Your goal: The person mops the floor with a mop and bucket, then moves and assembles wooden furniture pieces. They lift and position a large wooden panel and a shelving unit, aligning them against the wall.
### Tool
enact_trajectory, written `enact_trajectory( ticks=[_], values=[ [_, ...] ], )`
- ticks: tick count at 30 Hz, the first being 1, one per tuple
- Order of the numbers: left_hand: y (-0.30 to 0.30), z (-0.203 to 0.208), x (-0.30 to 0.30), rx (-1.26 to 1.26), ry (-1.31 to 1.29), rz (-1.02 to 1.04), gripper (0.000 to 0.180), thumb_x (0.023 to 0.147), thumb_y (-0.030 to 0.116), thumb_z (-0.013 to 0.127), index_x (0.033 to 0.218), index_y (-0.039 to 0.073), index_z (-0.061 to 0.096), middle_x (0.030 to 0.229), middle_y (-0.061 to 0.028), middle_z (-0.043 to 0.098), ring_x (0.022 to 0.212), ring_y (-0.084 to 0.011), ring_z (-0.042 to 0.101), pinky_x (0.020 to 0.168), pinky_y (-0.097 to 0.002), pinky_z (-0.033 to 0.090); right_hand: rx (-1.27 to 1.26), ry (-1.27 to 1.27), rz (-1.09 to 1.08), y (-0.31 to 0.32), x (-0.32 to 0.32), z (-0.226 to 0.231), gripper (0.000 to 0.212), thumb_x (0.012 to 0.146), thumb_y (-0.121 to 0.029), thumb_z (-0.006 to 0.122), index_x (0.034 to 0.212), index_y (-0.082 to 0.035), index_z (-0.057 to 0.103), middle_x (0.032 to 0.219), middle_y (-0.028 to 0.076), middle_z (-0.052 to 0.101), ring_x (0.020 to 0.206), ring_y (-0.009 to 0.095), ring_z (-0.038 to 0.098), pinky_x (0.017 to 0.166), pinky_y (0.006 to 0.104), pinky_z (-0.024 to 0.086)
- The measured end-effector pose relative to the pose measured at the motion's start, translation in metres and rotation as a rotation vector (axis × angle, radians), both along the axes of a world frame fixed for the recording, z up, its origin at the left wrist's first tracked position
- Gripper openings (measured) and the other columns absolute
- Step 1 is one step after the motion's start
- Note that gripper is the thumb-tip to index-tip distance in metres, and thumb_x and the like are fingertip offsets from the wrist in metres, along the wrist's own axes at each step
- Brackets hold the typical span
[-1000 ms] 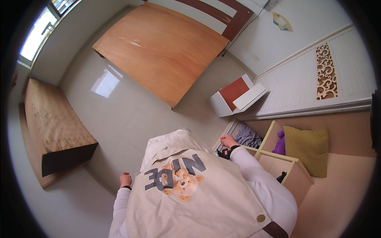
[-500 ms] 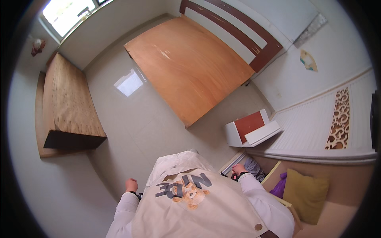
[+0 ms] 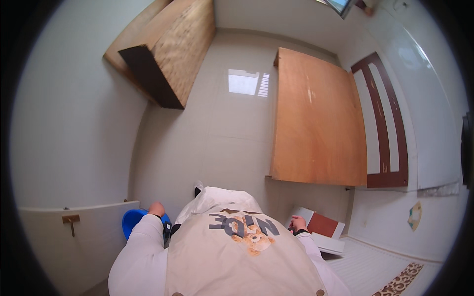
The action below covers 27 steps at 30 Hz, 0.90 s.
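My left hand (image 3: 156, 209) hangs at my left side, its fingers curled in, with nothing visible in them. Just beyond and below it shows a blue basin or bucket (image 3: 132, 220), partly covered by my sleeve; no grip on it can be seen. At my right side, my right hand (image 3: 298, 224) is loosely closed, with no object showing. It overlaps in view a small white and red-brown cabinet-like piece (image 3: 323, 224) on the floor. A beige apron (image 3: 232, 266) with a bear print covers my front.
A bed with a bare wooden board (image 3: 321, 118) stands ahead on the right, its headboard (image 3: 382, 123) against the wall. A wooden cabinet (image 3: 182, 49) lies ahead on the left. Nearer left is a white door (image 3: 98, 241) with a handle. Glossy tiled floor (image 3: 222, 138) runs between.
My view has turned left: the bed has shifted right and the wooden cabinet toward the middle. The door and blue vessel have come into view; the shelf with the yellow cushion has left it.
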<state>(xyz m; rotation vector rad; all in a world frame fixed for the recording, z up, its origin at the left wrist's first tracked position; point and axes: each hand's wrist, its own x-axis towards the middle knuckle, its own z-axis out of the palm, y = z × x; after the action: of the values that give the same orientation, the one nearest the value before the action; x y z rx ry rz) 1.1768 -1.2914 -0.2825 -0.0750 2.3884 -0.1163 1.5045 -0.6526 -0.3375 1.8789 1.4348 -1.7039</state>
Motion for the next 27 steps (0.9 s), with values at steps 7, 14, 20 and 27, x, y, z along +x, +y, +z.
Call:
enact_trajectory(
  ticks=[7,14,20,27],
  values=[
    [-0.099,-0.013,0.005,0.029,0.062,0.381,0.018,0.081,0.015,0.054,0.094,0.009,0.065,0.102,-0.0176,0.063,0.099,-0.0351,0.059,0.085,-0.042,0.048,0.087,-0.028,0.297,-0.042,-0.119,0.005,0.03,0.075,0.007,0.053,0.103,-0.001,0.058,0.068,0.012,0.057,0.054,0.022,0.056,0.046,0.0342,0.047],
    [-0.199,-0.035,-0.023,0.111,0.037,0.535,0.015,0.078,0.01,0.058,0.09,0.012,0.065,0.099,-0.0167,0.064,0.097,-0.0324,0.06,0.085,-0.0387,0.047,0.306,-0.067,0.68,-0.146,-0.278,0.04,0.022,0.075,-0.002,0.058,0.096,-0.003,0.064,0.079,0.009,0.065,0.065,0.016,0.061,0.062,0.0291,0.05],
    [-0.22,-0.033,-0.098,0.252,0.176,0.659,0.02,0.075,0.011,0.06,0.095,0.008,0.064,0.098,-0.0159,0.065,0.095,-0.03,0.061,0.083,-0.0365,0.048,0.385,-0.055,0.856,-0.201,-0.381,0.081,0.024,0.075,-0.009,0.06,0.098,-0.007,0.067,0.091,0.012,0.067,0.082,0.021,0.064,0.074,0.031,0.05],
    [-0.187,0.013,-0.298,0.851,0.431,0.985,0.032,0.077,0.01,0.065,0.108,0.005,0.058,0.106,-0.0093,0.059,0.098,-0.0179,0.055,0.084,-0.0302,0.046,0.437,-0.213,0.912,-0.156,-0.464,0.049,0.025,0.07,-0.006,0.062,0.095,-0.003,0.067,0.084,0.011,0.067,0.075,0.018,0.065,0.065,0.0295,0.052]
  ],
)
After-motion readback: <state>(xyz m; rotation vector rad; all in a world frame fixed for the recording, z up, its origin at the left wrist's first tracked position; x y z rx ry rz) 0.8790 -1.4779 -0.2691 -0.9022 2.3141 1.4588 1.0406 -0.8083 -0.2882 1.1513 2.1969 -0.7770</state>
